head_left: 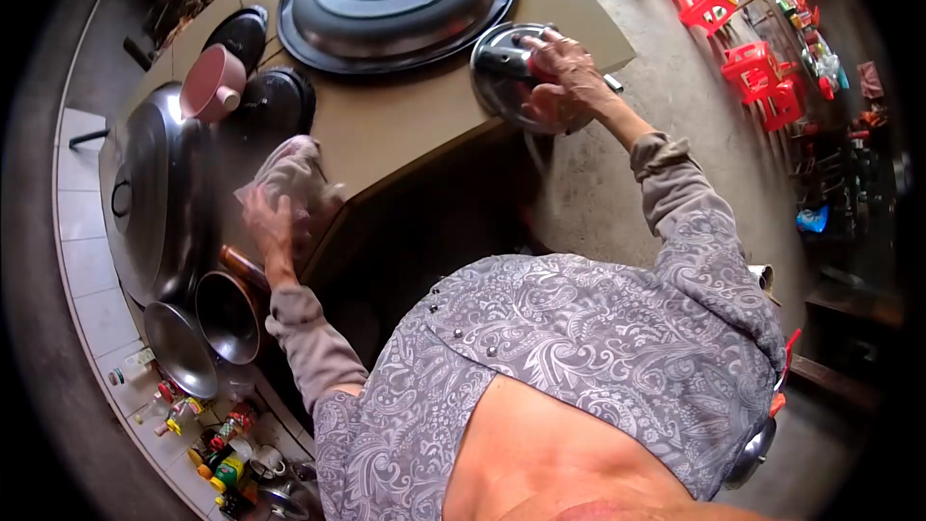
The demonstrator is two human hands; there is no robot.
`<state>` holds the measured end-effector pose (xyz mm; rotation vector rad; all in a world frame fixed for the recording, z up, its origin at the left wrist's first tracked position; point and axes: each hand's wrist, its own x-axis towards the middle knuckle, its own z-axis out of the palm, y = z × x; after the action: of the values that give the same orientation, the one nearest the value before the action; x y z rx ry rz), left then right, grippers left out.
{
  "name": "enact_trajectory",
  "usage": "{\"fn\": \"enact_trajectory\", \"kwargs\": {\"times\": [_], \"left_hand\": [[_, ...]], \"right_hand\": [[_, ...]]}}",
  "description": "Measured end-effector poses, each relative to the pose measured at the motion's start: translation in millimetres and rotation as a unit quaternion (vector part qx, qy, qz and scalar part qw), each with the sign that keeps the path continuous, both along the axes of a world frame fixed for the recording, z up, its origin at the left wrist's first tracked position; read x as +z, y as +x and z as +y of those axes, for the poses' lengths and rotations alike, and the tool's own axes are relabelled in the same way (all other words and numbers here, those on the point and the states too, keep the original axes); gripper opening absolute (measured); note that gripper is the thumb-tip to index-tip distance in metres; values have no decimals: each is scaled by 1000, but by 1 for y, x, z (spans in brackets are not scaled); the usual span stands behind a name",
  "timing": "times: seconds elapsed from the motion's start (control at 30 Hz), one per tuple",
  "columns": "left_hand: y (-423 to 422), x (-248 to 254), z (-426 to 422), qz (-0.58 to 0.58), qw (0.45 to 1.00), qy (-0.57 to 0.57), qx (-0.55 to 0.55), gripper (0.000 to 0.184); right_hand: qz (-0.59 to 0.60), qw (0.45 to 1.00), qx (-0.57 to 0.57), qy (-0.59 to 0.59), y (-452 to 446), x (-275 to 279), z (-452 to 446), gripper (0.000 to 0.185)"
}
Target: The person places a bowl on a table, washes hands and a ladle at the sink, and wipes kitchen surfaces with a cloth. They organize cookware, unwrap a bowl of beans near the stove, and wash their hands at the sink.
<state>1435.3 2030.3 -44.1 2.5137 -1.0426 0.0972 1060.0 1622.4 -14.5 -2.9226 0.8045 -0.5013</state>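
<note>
My left hand (pixel 271 229) is closed on a crumpled, pale cloth (pixel 291 170) at the left part of the beige counter (pixel 415 121), near its front edge. At the counter's right corner, my right hand (pixel 571 75) grips a round, shiny metal lid (pixel 489 89) with a dark handle piece on top. The lid juts past the counter edge. The right fingers partly cover it, and the fingertips of the left hand are partly lost in the cloth.
A large domed metal lid (pixel 338 14) lies at the back. At the left are a pink pan (pixel 204 87), a dark round cover (pixel 280 108) and a big lidded wok (pixel 154 203). Metal bowls (pixel 183 352) and several bottles (pixel 227 473) stand lower left. Red stools (pixel 702 2) stand far right.
</note>
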Motion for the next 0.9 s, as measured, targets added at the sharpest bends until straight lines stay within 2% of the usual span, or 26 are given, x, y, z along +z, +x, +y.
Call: {"fn": "enact_trajectory", "kwargs": {"times": [0.03, 0.07, 0.13, 0.17, 0.23, 0.33, 0.4, 0.47, 0.6, 0.77, 0.8, 0.87, 0.9], "left_hand": [[21, -39, -9, 10, 997, 77, 17, 55], [36, -107, -9, -185, 975, 107, 62, 60], [3, -97, -36, -147, 972, 104, 150, 64], [0, -119, -42, -211, 961, 96, 147, 65], [-43, -109, -68, -175, 971, 118, 113, 65], [-119, -86, -125, -134, 974, 155, 94, 68], [-155, -86, -162, -129, 982, 129, 57, 72], [-188, -75, -200, -73, 987, 133, 43, 76], [-246, -75, -275, -94, 984, 141, -64, 77], [-326, -53, -386, -50, 956, 99, -270, 75], [-336, -52, -407, -31, 951, 46, -303, 71], [-342, -59, -455, -86, 931, -35, -354, 68], [-339, -57, -479, -66, 926, -41, -369, 67]], "right_hand": [[73, 997, 2, 29, 8, 18, 3, 74], [144, 988, 6, 58, 13, 39, 4, 71], [165, 985, 49, 26, 11, 10, -30, 68], [168, 984, 49, 44, 10, 15, -35, 68], [170, 976, 65, 119, 7, 13, -46, 70], [88, 980, 134, 115, 1, 2, -61, 66], [51, 981, 152, 110, -8, -2, -69, 62], [30, 979, 154, 134, -34, 9, -79, 59], [-51, 971, 134, 190, -110, 42, -108, 56], [-73, 980, -13, 187, -198, 63, -130, 53], [-72, 981, -48, 174, -214, 63, -132, 52], [-59, 987, -98, 113, -241, 68, -129, 50], [-57, 986, -122, 100, -254, 67, -128, 50]]}}
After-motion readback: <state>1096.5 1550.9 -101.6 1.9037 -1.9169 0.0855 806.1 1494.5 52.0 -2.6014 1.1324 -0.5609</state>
